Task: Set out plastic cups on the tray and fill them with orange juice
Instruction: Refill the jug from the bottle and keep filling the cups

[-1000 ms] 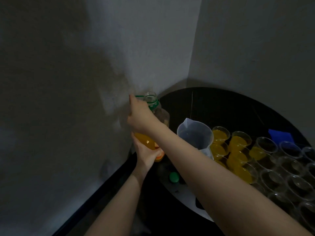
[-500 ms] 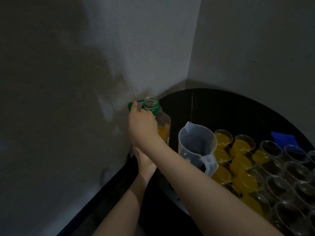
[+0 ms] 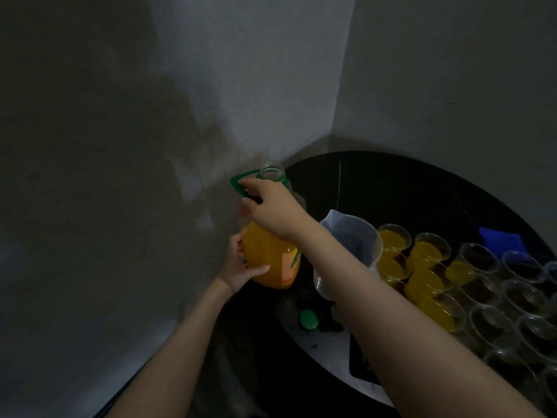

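Observation:
A large clear bottle of orange juice (image 3: 265,257) with an open neck is held in the air at the left edge of the black round table (image 3: 407,182). My right hand (image 3: 271,206) grips its green carry handle (image 3: 241,180) near the neck. My left hand (image 3: 241,267) cups the bottle's lower body from the left. A translucent plastic jug (image 3: 352,236) stands just right of the bottle. Right of the jug, several clear plastic cups (image 3: 512,300) stand packed together; the ones nearest the jug hold orange juice (image 3: 428,251), the others look empty.
A green bottle cap (image 3: 309,319) lies on the table in front of the jug. A blue object (image 3: 500,239) lies behind the cups. Walls meet in a corner right behind the table, and a wall runs close along the left.
The bottle has risen and tipped so the juice sits in its lower body. My left hand has shifted lower round the base; my right hand stays on the green handle.

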